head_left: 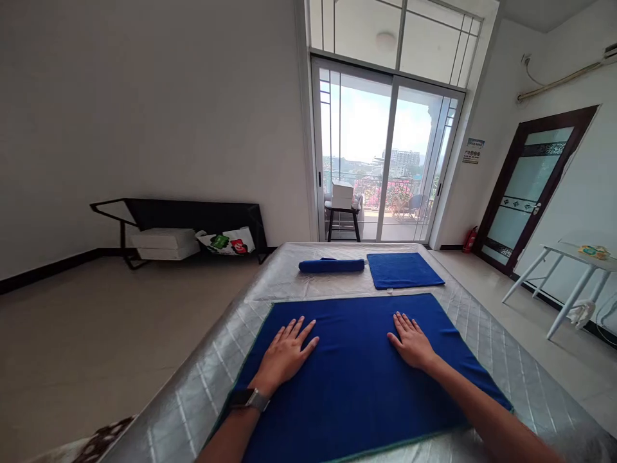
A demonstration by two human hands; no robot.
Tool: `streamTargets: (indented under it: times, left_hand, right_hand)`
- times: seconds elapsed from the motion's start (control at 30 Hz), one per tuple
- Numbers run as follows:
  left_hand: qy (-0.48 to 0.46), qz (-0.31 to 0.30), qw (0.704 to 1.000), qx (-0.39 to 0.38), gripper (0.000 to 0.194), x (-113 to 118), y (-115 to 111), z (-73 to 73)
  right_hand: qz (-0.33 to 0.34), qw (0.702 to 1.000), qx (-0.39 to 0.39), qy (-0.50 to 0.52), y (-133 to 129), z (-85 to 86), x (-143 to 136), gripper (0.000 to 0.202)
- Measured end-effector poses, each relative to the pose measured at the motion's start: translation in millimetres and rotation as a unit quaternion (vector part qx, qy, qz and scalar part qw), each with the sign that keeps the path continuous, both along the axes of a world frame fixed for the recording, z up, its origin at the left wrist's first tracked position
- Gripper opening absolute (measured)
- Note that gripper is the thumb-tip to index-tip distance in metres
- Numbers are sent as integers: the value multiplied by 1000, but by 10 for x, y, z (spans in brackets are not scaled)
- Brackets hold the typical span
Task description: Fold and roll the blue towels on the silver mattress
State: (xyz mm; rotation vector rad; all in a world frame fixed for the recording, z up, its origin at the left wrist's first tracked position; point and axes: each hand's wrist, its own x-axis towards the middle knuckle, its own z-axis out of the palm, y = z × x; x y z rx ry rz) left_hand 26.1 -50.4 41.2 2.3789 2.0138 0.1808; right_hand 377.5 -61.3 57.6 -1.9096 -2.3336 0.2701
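A large blue cloth (357,379) with a green stitched edge lies spread out on a silver quilted mattress (193,392). Flat on its left part rests my left hand (285,352), fingers spread, with a watch on the wrist. My right hand (412,343) presses flat on the cloth's right part, its fingers stretched forward and the thumb apart. Neither hand grips anything. Beyond the cloth's far edge are a rolled blue cloth (331,265) and, to its right, a flat blue cloth (405,270) folded into a rectangle.
Against the left wall stands a black frame (193,215) with white boxes (164,243) and a printed bag (226,242). Glass sliding doors (357,141) are behind the mattress. At right stand a small table (569,254), a fire extinguisher (469,239) and a door (535,186).
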Motion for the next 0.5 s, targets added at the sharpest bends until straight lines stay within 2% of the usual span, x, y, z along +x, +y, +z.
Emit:
streamTargets:
  times: [0.17,0.27,0.3,0.37,0.43,0.5]
  left_hand:
    - [-8,-9,1000,9,61,-18,25,-31]
    - [-8,-9,1000,6,62,-26,41,-44]
    - [-8,-9,1000,7,62,-29,48,-49]
    - [-12,-9,1000,10,62,-37,60,-60]
    - [-13,-11,1000,12,63,-43,66,-66]
    - [-11,-11,1000,11,67,-44,64,-63]
  right_hand:
    - [-195,979,-4,-54,-39,92,996,68]
    - [-242,967,18,-75,-94,171,1199,63]
    - [-236,968,33,-81,-119,203,1149,61]
    - [-193,976,73,-74,-184,260,872,60]
    - [-123,987,97,-40,-273,282,405,60]
    - [-39,995,87,6,-381,255,-146,62]
